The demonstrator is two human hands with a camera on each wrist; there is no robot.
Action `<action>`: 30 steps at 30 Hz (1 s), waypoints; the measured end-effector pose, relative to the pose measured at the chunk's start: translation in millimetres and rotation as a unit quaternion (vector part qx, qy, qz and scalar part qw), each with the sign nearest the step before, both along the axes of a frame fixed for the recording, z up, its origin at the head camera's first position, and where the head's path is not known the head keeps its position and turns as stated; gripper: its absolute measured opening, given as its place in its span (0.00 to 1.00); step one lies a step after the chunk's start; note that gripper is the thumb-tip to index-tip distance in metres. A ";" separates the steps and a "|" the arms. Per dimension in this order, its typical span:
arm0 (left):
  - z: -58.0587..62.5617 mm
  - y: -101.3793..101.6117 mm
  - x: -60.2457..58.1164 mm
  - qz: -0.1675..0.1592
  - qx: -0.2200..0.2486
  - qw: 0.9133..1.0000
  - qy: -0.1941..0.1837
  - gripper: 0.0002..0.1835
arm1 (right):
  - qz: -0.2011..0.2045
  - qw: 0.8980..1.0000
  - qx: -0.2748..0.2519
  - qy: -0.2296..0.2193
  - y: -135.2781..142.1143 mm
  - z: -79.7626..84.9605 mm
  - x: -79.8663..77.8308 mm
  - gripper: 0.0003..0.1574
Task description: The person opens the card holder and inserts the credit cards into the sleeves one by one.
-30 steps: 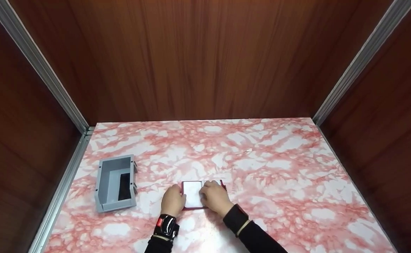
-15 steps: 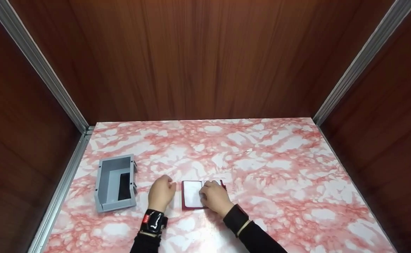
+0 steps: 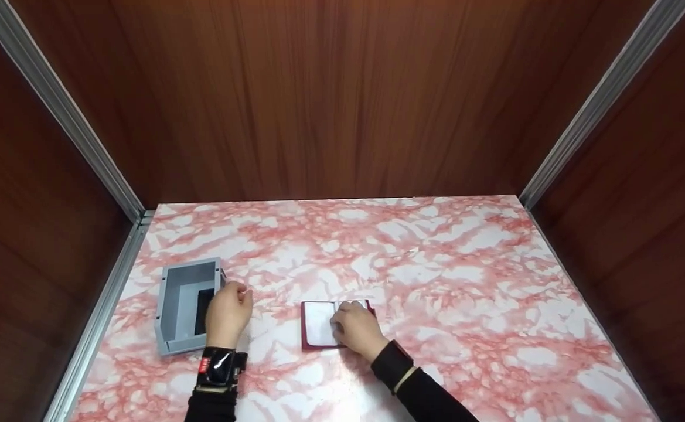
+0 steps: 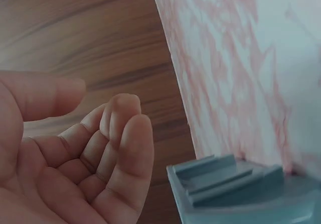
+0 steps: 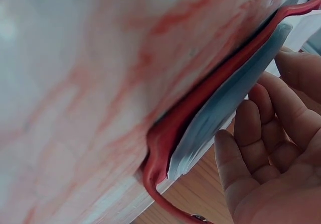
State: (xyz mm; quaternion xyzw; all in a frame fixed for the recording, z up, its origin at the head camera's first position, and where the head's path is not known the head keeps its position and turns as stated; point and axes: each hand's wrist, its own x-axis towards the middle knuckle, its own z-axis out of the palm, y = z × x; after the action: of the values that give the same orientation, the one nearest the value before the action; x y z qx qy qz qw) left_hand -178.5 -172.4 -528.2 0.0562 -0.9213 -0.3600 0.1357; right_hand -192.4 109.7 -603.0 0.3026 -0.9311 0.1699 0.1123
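Observation:
A small red-covered card holder lies spread on the table, white leaves facing up. My right hand rests on its right half, fingers bent and partly hiding it. In the right wrist view the fingertips lie against the stack of clear sleeves, above the red cover. A strap with a metal snap extends from that cover. At the right side of the grey bin, my left hand hovers with loosely curled fingers and nothing in them. A flat black thing inside the bin is partly covered by this hand.
The bin's ridged rim sits close to the left hand in its wrist view. Red-and-white marbled table runs back to a brown wood-grain wall. Metal rails edge the side panels.
My left hand has let go of the card holder's left edge and moved left to the bin. The right hand has stayed on the right half.

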 end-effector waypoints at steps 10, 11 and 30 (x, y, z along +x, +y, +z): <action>11.7 -38.1 3.7 0.058 -0.013 0.998 0.008 0.11 | -0.003 1.000 0.010 0.012 -0.2 -1.3 -0.5 0.08; 11.3 -41.1 4.1 0.065 -0.013 0.998 0.008 0.12 | -0.003 1.000 0.010 0.015 -0.1 -1.4 -0.6 0.09; -18.8 -90.9 0.5 0.072 -0.055 0.990 -0.111 0.19 | 0.003 1.000 -0.002 0.009 -0.9 -1.9 -1.4 0.07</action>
State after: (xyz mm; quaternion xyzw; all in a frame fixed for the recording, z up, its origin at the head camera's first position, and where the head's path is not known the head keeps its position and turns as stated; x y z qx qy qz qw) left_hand -178.0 -263.3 -546.9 0.1545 -0.9425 -0.2899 0.0608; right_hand -193.9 108.8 -604.9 0.3067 -0.9289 0.1691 0.1202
